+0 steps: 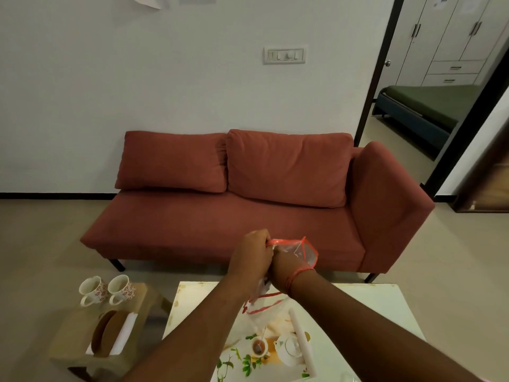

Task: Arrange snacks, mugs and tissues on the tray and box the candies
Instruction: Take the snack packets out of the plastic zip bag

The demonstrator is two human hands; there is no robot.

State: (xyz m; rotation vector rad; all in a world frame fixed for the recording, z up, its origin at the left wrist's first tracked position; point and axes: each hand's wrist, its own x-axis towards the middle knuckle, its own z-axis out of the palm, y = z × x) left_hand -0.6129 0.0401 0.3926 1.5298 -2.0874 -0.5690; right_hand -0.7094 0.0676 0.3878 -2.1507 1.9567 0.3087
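Head view: no readable writing. The left hand [252, 253] and right hand [286, 268] pinch a red-edged clear bag [303, 250]; two floral mugs [107, 289] stand left of the fingers, the tray [305, 346] below them.

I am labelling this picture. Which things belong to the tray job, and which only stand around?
Job: plastic bag in left hand and right hand; two mugs; tissue holder; tray.

Around: sofa, switch panel, bed, wardrobe.
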